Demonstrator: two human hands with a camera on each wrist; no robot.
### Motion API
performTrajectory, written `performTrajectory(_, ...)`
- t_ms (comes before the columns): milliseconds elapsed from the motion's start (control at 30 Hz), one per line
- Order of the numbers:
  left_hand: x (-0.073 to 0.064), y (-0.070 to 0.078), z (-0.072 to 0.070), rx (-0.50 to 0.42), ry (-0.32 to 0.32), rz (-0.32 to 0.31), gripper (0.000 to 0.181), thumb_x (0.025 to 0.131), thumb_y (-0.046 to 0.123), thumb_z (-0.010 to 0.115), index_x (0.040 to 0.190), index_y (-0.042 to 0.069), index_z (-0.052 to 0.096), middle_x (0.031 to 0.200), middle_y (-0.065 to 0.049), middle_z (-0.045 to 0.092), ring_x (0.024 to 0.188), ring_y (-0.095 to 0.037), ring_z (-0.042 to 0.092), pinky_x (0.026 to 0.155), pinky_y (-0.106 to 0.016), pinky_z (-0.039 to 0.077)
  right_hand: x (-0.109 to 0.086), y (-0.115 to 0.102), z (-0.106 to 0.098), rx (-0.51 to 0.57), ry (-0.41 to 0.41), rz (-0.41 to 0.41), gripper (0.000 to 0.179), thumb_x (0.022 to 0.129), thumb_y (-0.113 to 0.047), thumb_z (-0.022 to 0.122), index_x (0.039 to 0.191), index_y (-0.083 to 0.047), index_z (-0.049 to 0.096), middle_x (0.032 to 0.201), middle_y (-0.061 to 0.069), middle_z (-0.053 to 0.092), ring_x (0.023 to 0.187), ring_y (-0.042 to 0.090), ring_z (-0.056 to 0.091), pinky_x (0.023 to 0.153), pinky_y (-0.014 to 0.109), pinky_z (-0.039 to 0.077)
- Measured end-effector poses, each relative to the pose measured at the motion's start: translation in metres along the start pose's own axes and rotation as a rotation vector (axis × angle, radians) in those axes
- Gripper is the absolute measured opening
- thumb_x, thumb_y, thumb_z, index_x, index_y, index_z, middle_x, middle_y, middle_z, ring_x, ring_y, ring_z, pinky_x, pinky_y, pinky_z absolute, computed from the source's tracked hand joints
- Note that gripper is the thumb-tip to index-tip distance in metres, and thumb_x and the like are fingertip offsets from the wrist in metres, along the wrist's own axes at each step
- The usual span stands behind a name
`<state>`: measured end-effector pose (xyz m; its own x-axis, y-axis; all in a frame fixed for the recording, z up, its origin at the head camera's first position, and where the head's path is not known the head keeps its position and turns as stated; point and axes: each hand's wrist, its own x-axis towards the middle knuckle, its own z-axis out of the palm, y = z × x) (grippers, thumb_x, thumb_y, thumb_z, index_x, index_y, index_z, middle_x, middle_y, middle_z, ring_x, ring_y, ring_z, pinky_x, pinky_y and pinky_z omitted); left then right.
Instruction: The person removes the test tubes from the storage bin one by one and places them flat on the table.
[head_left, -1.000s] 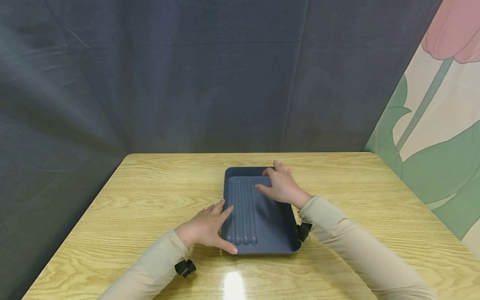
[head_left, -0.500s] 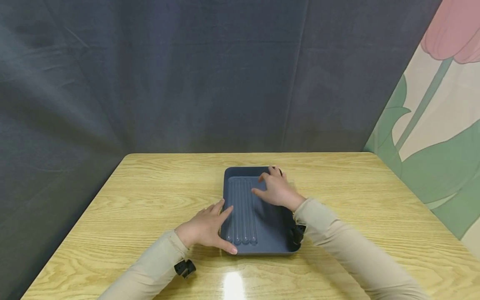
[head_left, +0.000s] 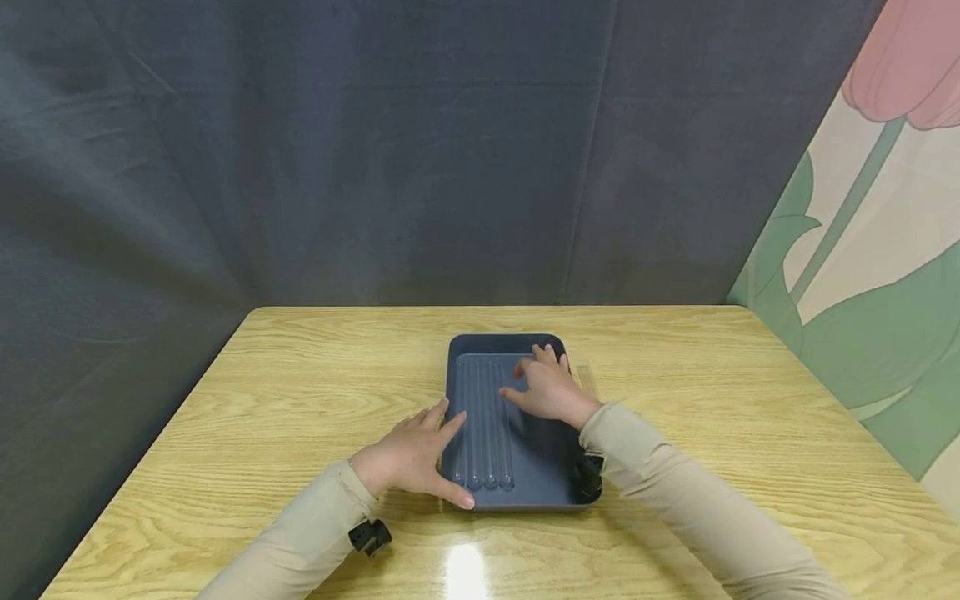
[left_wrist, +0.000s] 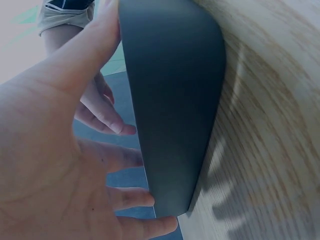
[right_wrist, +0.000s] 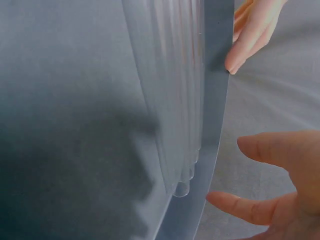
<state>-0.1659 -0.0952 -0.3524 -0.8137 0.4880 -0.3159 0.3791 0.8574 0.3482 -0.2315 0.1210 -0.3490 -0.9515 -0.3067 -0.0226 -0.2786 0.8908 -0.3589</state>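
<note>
Right hand (head_left: 551, 390) nearer the clear tubes (head_left: 488, 433).
It has drawn inward over the tray (head_left: 551, 483) from 1 o'clock, grip wide, no tube held; tubes lie inside at 9 o'clock. Left hand (head_left: 412, 458), spread wide, touches the rim at 8 o'clock.
</note>
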Motion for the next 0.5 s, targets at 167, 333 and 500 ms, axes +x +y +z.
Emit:
performTrajectory(167, 0.000, 0.000, 0.000, -0.007, -0.006, 0.000, 0.109, 0.069, 0.061, 0.072, 0.150, 0.012, 0.019, 0.157, -0.019, 0.007, 0.142, -0.042, 0.016, 0.113, -0.057, 0.021, 0.000, -0.002, 0.004, -0.003, -0.020, 0.014, 0.040, 0.089, -0.035, 0.062, 0.106, 0.001, 0.066, 0.144, 0.034, 0.031, 0.137, 0.052, 0.018, 0.111, 0.065, 0.014)
performTrajectory(333, 0.001, -0.001, -0.001, -0.006, -0.009, 0.003, 0.109, 0.069, 0.062, 0.071, 0.151, 0.013, 0.019, 0.157, -0.018, 0.006, 0.143, -0.042, 0.016, 0.113, -0.057, 0.021, 0.001, -0.002, 0.009, -0.006, -0.035, 0.027, 0.038, 0.088, -0.035, 0.063, 0.102, 0.000, 0.068, 0.142, 0.032, 0.037, 0.138, 0.051, 0.018, 0.111, 0.064, 0.014)
performTrajectory(500, 0.001, -0.001, 0.000, -0.007, -0.009, 0.001, 0.109, 0.069, 0.062, 0.071, 0.151, 0.013, 0.018, 0.158, -0.018, 0.006, 0.143, -0.041, 0.016, 0.113, -0.057, 0.021, 0.003, -0.002, 0.013, -0.011, -0.048, 0.039, 0.036, 0.088, -0.036, 0.063, 0.098, -0.002, 0.070, 0.141, 0.031, 0.040, 0.139, 0.050, 0.018, 0.111, 0.064, 0.014)
